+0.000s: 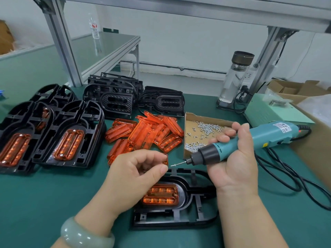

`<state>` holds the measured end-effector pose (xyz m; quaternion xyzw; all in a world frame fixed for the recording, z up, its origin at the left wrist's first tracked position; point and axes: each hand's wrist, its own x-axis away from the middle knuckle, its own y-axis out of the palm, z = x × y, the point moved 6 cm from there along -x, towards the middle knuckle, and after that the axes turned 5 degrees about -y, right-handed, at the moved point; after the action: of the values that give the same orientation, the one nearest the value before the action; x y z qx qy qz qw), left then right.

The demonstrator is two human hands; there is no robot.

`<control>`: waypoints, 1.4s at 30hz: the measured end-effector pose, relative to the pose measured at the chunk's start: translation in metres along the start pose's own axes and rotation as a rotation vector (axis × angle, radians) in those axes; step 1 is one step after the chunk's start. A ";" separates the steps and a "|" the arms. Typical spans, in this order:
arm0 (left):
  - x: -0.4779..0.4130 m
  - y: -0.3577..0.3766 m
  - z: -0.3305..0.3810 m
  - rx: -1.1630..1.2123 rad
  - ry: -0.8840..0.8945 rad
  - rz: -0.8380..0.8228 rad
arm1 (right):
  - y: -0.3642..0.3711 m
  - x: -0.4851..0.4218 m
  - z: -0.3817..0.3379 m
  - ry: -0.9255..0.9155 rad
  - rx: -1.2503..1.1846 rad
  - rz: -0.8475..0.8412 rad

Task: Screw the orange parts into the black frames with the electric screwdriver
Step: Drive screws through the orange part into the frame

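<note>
A black frame (pixel 179 217) lies on the green mat right in front of me, with an orange part (pixel 161 196) seated in its oval opening. My right hand (pixel 232 165) grips the teal electric screwdriver (pixel 268 136), held nearly level with its tip pointing left above the frame. A small screw (pixel 174 165) sticks on the bit. My left hand (pixel 136 174) hovers just left of that screw, thumb and forefinger apart, nothing visible between them. It covers part of the frame's left end.
Loose orange parts (pixel 146 133) are heaped at mid-table beside a cardboard tray of screws (pixel 197 122). Frames with orange parts fitted (pixel 68 140) lie at the left, empty black frames (pixel 114 99) behind. A glass bottle (pixel 234 81), a green box (pixel 268 111) and the black cable (pixel 286 178) occupy the right.
</note>
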<state>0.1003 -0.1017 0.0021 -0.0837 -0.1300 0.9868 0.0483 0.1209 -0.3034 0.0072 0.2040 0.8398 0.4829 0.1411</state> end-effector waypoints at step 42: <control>0.009 0.029 -0.007 -0.831 0.113 -0.255 | 0.031 0.015 -0.003 -0.097 0.449 -0.379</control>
<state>0.0908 -0.1262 -0.0139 -0.1334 -0.5224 0.8306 0.1389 0.1124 -0.2844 0.0352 0.0925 0.9410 0.2396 0.2202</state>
